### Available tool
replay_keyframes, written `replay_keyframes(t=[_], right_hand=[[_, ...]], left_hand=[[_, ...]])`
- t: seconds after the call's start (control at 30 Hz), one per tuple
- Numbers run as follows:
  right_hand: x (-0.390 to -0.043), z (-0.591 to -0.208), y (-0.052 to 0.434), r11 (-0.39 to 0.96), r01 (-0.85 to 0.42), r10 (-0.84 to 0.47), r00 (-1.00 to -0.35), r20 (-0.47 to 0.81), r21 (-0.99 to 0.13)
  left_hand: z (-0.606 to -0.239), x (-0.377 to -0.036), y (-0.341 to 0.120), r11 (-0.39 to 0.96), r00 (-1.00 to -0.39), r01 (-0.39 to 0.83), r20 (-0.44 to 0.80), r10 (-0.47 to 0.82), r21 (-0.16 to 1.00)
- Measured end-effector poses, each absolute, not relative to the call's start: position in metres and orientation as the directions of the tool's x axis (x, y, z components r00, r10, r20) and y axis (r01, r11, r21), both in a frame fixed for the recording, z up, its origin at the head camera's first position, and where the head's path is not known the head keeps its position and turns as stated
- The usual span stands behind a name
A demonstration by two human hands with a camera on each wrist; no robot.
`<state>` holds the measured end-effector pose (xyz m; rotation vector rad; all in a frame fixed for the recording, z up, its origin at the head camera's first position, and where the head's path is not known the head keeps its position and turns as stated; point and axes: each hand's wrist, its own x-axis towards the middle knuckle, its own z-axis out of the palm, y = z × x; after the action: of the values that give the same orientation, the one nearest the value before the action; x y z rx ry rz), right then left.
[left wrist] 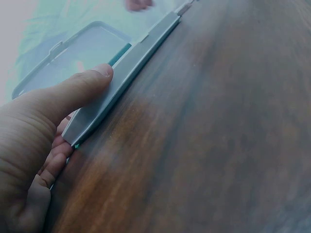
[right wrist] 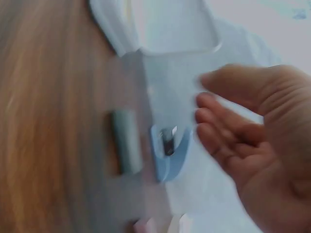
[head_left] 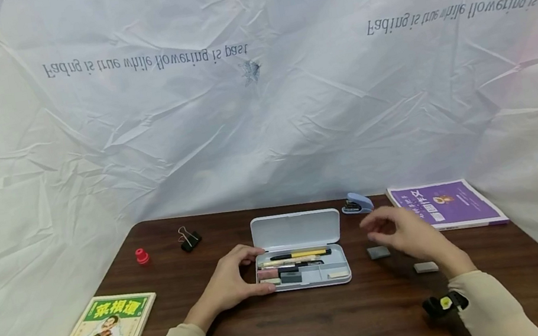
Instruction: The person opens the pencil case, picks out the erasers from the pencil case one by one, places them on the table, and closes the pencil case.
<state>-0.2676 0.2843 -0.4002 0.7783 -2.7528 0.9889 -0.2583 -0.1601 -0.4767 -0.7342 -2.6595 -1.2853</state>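
Left hand (head_left: 230, 283) braces the open pencil case (head_left: 302, 261) at its left end, thumb along the near edge and fingers curled round the corner; the case lies mid-table with pens and erasers inside. Right hand (head_left: 410, 233) hovers empty and relaxed, fingers loosely spread, above the grey eraser (head_left: 378, 252), with a second eraser (head_left: 426, 267) nearer the body. Its wrist view is blurred, so contact seems absent but is hard to confirm. A good pick needs a clean pinch across the eraser's short sides while the case is kept steady.
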Motion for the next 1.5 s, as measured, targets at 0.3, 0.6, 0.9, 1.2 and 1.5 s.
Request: replay_keyframes(t=[0.3, 0.6, 0.9, 1.2, 1.5], right_hand=[[-0.26, -0.379, 0.266, 0.446, -0.611, -0.329, -0.792, 0.515, -0.654], [-0.255, -0.386, 0.242, 0.387, -0.639, -0.473, -0.757, 0.451, -0.665], [-0.254, -0.407, 0.222, 0.393, -0.673, -0.683, -0.67, 0.292, -0.626], [-0.253, -0.414, 0.215, 0.445, -0.707, -0.755, -0.626, 0.195, -0.549], [-0.253, -0.415, 0.214, 0.504, -0.697, -0.749, -0.647, 0.144, -0.51]], left_hand=[[-0.477, -0.259, -0.161, 0.534, -0.881, 0.46, 0.289, 0.375, 0.71], [-0.478, -0.259, -0.163, 0.529, -0.879, 0.462, 0.29, 0.378, 0.712], [-0.478, -0.26, -0.162, 0.527, -0.877, 0.465, 0.29, 0.382, 0.711], [-0.477, -0.258, -0.16, 0.529, -0.877, 0.465, 0.289, 0.384, 0.71], [-0.477, -0.258, -0.161, 0.528, -0.875, 0.47, 0.293, 0.386, 0.707]])
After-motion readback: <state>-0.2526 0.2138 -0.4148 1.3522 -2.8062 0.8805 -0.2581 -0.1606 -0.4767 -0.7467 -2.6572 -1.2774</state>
